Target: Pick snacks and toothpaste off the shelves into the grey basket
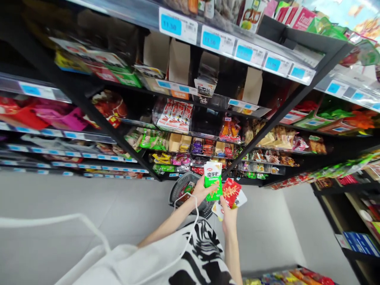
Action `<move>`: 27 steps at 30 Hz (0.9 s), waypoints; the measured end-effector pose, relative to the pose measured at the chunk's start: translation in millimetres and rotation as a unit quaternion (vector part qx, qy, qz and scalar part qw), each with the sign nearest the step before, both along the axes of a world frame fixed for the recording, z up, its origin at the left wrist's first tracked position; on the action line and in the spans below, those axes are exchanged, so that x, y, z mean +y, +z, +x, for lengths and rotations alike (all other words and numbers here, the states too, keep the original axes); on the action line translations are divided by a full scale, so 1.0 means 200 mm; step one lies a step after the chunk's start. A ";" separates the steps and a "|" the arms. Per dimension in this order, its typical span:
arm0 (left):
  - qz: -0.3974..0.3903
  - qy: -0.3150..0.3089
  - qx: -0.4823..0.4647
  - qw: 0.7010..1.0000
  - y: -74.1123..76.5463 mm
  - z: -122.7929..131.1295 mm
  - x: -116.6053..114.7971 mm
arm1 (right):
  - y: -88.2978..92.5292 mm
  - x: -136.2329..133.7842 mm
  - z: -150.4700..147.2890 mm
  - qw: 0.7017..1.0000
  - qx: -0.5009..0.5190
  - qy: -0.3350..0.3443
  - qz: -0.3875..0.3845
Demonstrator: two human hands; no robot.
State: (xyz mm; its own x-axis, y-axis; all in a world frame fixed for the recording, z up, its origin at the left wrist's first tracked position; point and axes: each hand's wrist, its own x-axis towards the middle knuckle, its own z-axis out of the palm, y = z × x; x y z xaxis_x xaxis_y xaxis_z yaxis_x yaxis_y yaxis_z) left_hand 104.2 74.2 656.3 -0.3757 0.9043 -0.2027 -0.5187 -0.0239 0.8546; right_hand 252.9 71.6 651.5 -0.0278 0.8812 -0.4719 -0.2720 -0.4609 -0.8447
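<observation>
In my left hand (202, 190) is a green and white snack packet (213, 178), held upright with the thumb across its front. My right hand (229, 213) is closed on a red snack packet (230, 192) fanned together with white ones (242, 199). How many packets the right hand holds I cannot tell. The two hands are close together, the green packet touching or nearly touching the right fingers. Behind and below them a grey shopping basket (175, 190) stands on the floor with some packaged goods inside, partly hidden by my hands and arms.
Black shelves (208, 118) of packaged snacks rise in front, with price tags (178, 25) along their edges. More shelving (335, 217) stands at the right. A snack display (291, 277) is at the bottom right. Grey tiled floor (118, 198) lies around the basket. White cords (89, 221) hang in view.
</observation>
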 end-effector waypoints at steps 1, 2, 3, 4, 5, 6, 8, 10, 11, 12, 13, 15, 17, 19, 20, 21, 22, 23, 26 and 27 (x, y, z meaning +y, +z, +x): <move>-0.004 0.001 0.004 1.000 0.00 0.00 0.00 | 0.00 0.00 0.00 1.000 0.004 -0.001 -0.010; -0.007 0.003 -0.003 1.000 0.01 0.00 0.01 | 0.00 0.00 0.01 1.000 0.013 -0.010 -0.019; -0.009 0.004 -0.015 1.000 0.01 -0.01 0.01 | 0.00 0.01 0.03 0.999 0.026 -0.024 -0.028; -0.010 0.005 -0.027 1.000 0.02 -0.02 0.02 | 0.00 0.01 0.06 0.998 0.042 -0.038 -0.038; -0.011 0.006 -0.035 0.999 0.02 -0.04 0.02 | 0.00 0.02 0.09 0.996 0.057 -0.052 -0.049; -0.012 0.009 -0.038 0.999 0.02 -0.05 0.02 | 0.00 0.02 0.12 0.994 0.070 -0.062 -0.059; -0.015 0.013 -0.035 0.999 0.02 -0.08 0.02 | 0.00 0.04 0.18 0.991 0.083 -0.077 -0.070; -0.018 0.013 -0.032 0.999 0.01 -0.09 0.02 | 0.01 0.04 0.21 0.989 0.082 -0.097 -0.069; -0.021 0.010 -0.030 0.999 0.00 -0.09 0.02 | 0.02 0.04 0.21 0.989 0.080 -0.110 -0.064; -0.026 0.007 -0.026 0.999 0.00 -0.09 0.01 | 0.02 0.04 0.21 0.988 0.077 -0.125 -0.057; -0.031 0.003 -0.022 0.999 0.00 -0.08 0.01 | 0.03 0.04 0.20 0.986 0.075 -0.140 -0.046; -0.045 -0.009 -0.015 0.999 0.00 -0.06 0.00 | 0.03 0.04 0.19 0.985 0.069 -0.158 -0.019; -0.056 -0.029 -0.010 0.998 0.00 -0.03 -0.01 | 0.02 0.04 0.17 0.987 0.056 -0.152 -0.002; -0.065 -0.043 0.009 0.997 -0.02 -0.01 -0.02 | 0.01 0.03 0.17 0.993 0.032 -0.109 -0.001; -0.069 -0.042 0.031 0.996 -0.03 0.00 -0.02 | 0.01 0.02 0.18 0.997 0.019 -0.074 -0.004; -0.074 -0.038 0.056 0.995 -0.03 0.00 -0.02 | 0.00 0.02 0.18 0.999 0.006 -0.033 -0.005; -0.078 -0.035 0.082 0.993 -0.04 0.00 -0.02 | 0.00 0.01 0.19 1.000 -0.005 0.007 -0.002; -0.081 -0.035 0.105 0.991 -0.05 -0.01 -0.02 | 0.00 0.01 0.21 0.999 -0.016 0.043 0.004; -0.078 -0.066 0.148 0.984 -0.04 -0.04 -0.01 | 0.02 0.01 0.26 0.992 -0.057 0.110 0.036; -0.078 -0.078 0.157 0.981 -0.03 -0.05 -0.02 | 0.02 0.01 0.28 0.988 -0.074 0.126 0.044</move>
